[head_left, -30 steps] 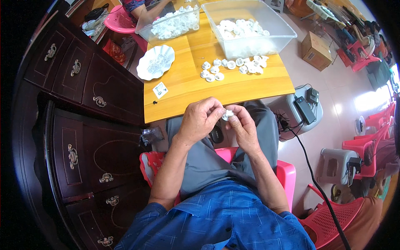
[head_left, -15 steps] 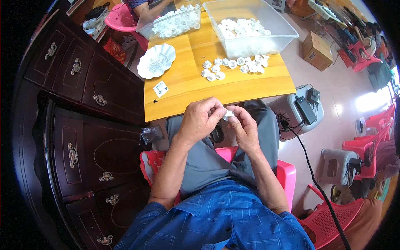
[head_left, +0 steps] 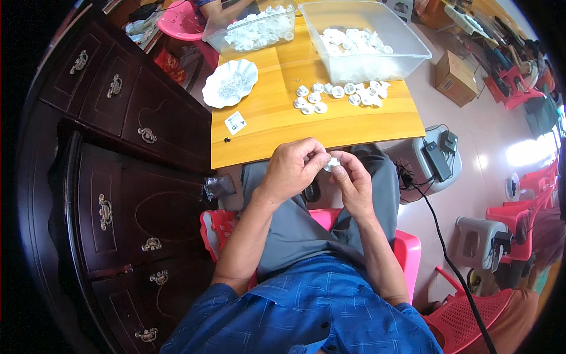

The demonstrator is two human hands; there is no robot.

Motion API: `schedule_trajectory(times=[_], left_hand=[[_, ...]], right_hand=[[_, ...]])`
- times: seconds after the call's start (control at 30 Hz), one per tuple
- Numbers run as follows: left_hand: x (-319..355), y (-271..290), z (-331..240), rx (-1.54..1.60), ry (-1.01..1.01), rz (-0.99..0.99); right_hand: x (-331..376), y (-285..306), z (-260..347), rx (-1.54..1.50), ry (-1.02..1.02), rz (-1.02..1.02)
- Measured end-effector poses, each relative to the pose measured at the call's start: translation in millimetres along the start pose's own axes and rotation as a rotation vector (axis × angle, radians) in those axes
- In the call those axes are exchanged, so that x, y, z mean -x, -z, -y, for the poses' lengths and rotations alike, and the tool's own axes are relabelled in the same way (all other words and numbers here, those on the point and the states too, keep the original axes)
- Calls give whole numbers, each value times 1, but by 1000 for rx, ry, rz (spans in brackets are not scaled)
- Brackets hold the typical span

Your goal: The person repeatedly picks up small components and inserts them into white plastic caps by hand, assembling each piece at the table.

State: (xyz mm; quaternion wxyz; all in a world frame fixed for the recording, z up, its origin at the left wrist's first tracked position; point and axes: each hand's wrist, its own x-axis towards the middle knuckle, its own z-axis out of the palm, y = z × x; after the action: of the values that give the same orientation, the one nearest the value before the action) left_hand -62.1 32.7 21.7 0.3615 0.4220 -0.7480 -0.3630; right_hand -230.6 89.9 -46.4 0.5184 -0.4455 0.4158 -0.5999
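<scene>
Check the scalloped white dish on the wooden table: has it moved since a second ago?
No. The scalloped white dish sits where it did, near the left edge of the wooden table, beside the small white card.

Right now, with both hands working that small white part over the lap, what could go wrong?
1. The small white part is pinched between the left hand and right hand past the table edge; a slip would likely send it to the lap or floor.
2. The loose white pieces lie unboxed on the table beside the clear bin, so a reaching sleeve could scatter them.
</scene>
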Motion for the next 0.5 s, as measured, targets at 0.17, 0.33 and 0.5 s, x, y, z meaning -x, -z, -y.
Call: schedule_trajectory(times=[0.17,0.33,0.5], left_hand=[[-1,-1,0,-5,-28,-10],[-1,-1,-2,-90,-50,-22],[-2,-2,0,-230,-139,-65]], right_hand=[[0,1,-1,-6,12,6],[-1,-1,0,25,9,-22],[1,-5,1,174,-40,-101]])
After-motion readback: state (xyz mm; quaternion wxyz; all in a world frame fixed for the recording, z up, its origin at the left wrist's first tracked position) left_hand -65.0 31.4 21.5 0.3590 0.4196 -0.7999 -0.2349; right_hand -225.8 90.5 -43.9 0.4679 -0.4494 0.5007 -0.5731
